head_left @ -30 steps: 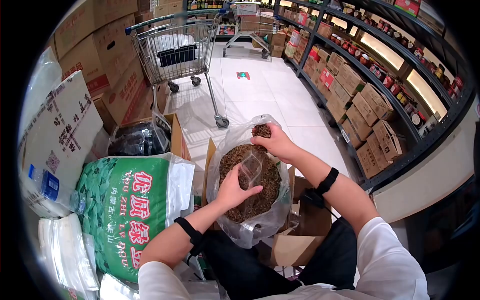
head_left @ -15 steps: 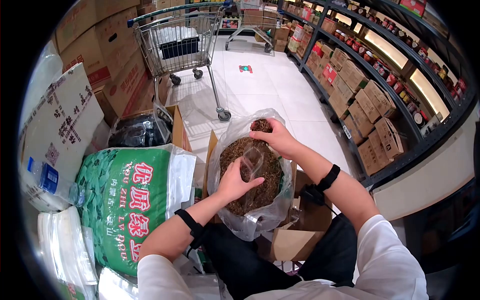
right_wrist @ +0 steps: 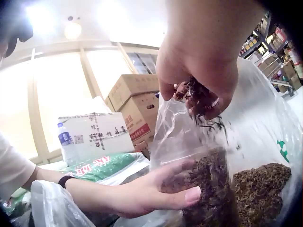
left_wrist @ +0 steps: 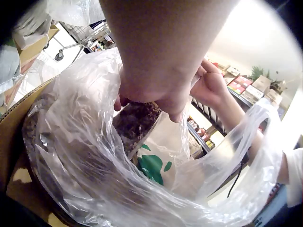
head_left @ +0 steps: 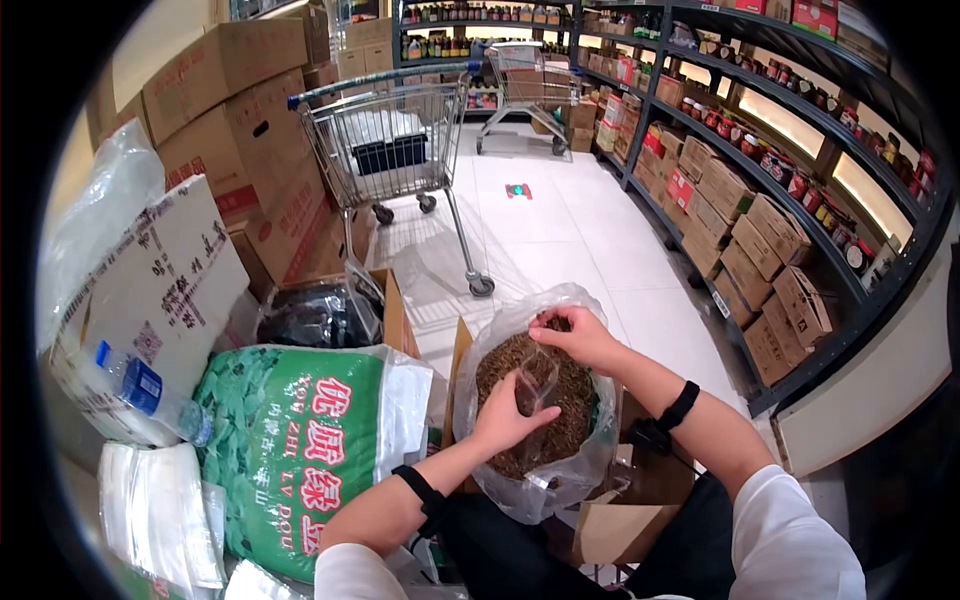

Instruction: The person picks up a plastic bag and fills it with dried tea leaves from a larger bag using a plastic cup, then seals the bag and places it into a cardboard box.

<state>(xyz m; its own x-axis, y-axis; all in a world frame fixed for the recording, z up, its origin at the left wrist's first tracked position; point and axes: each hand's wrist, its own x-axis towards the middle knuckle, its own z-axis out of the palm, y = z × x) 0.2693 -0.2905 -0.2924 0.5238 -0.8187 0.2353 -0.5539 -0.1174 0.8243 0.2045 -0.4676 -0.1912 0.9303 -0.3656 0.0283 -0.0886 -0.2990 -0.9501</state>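
My left hand (head_left: pixel 508 418) holds a small clear plastic bag (right_wrist: pixel 214 165) between thumb and fingers, its mouth upward and dried brown leafy bits inside. Above that mouth, my right hand (head_left: pixel 582 342) is turned down, fingers curled round a handful of the same dried bits (right_wrist: pixel 195 97). Loose pieces drop from its fingertips in the right wrist view. Both hands are over a large clear plastic bag (head_left: pixel 592 470), which is open and holds a heap of the dried brown bits (right_wrist: pixel 262 189). Green print (left_wrist: pixel 152 166) shows at the large bag's inner side.
A cardboard box (head_left: pixel 462 350) surrounds the large bag. To the left lie a green printed sack (head_left: pixel 265 450), a water bottle (head_left: pixel 150 390) and stacked clear bags (head_left: pixel 160 510). Ahead stands a shopping cart (head_left: pixel 385 150); shelves with jars and cartons (head_left: pixel 760 240) line the right.
My right hand has turned from holding the handful up at the large bag's far edge to tipping it over the small bag. The head view has shifted, so everything sits lower and further right.
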